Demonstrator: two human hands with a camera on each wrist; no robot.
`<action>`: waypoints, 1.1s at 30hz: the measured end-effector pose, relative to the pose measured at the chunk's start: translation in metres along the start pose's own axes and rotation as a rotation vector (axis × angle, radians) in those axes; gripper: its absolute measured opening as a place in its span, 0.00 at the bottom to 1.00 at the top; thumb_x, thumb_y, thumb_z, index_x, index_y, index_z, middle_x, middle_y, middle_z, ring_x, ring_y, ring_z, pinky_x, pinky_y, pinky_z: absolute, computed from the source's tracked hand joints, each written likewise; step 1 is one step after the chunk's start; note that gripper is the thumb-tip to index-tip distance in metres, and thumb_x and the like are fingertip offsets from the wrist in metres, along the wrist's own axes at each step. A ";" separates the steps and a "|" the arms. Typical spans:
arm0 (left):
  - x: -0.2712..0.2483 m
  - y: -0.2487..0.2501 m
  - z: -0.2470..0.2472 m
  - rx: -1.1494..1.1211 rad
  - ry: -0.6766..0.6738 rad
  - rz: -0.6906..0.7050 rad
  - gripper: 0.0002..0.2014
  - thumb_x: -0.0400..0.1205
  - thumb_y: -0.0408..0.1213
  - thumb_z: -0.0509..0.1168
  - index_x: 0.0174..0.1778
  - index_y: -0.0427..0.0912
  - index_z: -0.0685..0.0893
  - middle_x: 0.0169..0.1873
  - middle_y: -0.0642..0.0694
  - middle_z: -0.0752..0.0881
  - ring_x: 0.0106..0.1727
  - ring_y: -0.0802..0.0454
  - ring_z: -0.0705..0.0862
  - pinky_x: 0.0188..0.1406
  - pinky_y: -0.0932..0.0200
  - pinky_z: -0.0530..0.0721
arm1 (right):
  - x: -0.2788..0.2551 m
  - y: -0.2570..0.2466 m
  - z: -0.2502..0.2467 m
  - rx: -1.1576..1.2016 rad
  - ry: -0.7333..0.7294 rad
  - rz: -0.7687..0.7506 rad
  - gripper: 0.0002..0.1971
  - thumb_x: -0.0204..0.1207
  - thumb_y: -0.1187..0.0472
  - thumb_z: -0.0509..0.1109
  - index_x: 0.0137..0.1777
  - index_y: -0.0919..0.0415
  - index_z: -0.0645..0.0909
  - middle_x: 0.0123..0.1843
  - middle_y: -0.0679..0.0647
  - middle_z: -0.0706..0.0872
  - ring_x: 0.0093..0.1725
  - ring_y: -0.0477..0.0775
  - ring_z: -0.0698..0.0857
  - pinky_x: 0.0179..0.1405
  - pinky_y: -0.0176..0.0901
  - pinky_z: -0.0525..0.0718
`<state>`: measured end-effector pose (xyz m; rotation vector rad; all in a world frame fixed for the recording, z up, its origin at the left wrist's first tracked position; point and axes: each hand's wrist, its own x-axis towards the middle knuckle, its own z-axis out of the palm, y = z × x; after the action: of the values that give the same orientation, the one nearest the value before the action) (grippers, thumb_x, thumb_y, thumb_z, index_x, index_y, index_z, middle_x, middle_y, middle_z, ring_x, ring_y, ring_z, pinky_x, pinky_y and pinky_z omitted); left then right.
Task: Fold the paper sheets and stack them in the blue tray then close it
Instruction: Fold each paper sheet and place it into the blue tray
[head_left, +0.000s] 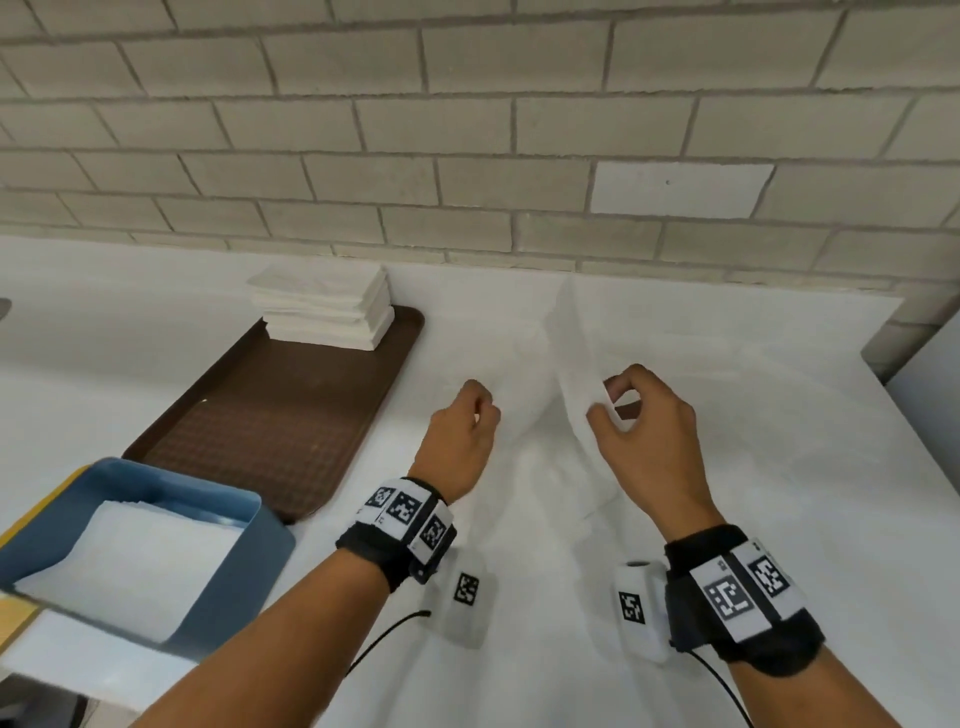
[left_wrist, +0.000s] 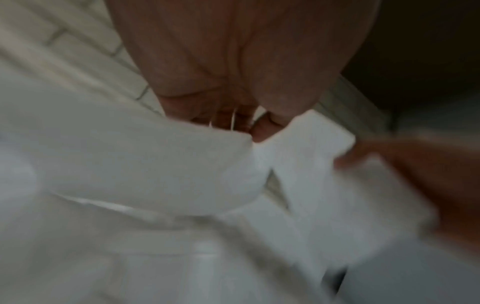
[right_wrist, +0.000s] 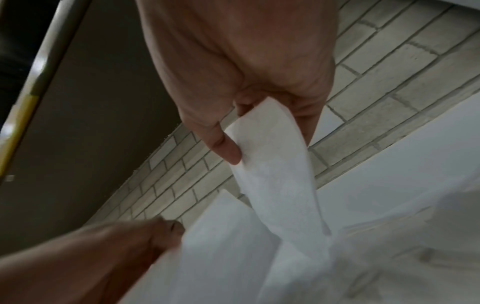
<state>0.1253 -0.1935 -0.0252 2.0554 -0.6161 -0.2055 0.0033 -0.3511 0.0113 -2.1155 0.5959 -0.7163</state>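
Observation:
A thin white paper sheet (head_left: 566, 374) hangs above the white table, held up between both hands. My left hand (head_left: 480, 410) pinches its left edge, fingers curled. My right hand (head_left: 618, 400) pinches the right edge between thumb and fingers; in the right wrist view the paper sheet (right_wrist: 272, 156) runs down from the thumb of my right hand (right_wrist: 231, 131). In the blurred left wrist view the paper sheet (left_wrist: 155, 164) bulges below my left hand (left_wrist: 246, 127). The blue tray (head_left: 249, 561) sits at the lower left, open, with folded white sheets (head_left: 140, 566) inside.
A brown tray (head_left: 270, 415) lies left of the hands with a stack of white paper (head_left: 327, 306) at its far end. A brick wall (head_left: 467, 130) runs behind the table. A yellow edge (head_left: 31, 519) shows beside the blue tray.

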 end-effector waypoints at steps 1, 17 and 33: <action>-0.003 0.005 -0.002 -0.227 0.047 -0.123 0.10 0.88 0.35 0.58 0.40 0.42 0.72 0.33 0.46 0.76 0.35 0.49 0.73 0.36 0.62 0.71 | -0.007 -0.005 0.004 0.002 -0.015 -0.041 0.07 0.76 0.60 0.72 0.44 0.51 0.75 0.49 0.40 0.82 0.45 0.39 0.84 0.42 0.51 0.86; -0.077 0.006 -0.022 -0.757 0.110 -0.293 0.14 0.82 0.35 0.71 0.63 0.45 0.86 0.59 0.44 0.92 0.60 0.39 0.91 0.66 0.32 0.85 | -0.056 -0.013 0.041 0.315 -0.439 0.134 0.16 0.80 0.55 0.69 0.65 0.45 0.70 0.63 0.43 0.76 0.61 0.43 0.80 0.53 0.37 0.79; -0.088 -0.008 -0.037 -0.556 0.159 -0.243 0.14 0.82 0.34 0.74 0.63 0.47 0.86 0.57 0.49 0.93 0.58 0.51 0.92 0.63 0.40 0.89 | -0.069 -0.019 0.062 0.274 -0.638 0.091 0.19 0.84 0.67 0.55 0.69 0.43 0.66 0.61 0.44 0.83 0.54 0.40 0.84 0.44 0.29 0.81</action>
<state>0.0669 -0.1183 -0.0209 1.5792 -0.1772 -0.3126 -0.0030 -0.2642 -0.0249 -1.8968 0.2220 -0.0430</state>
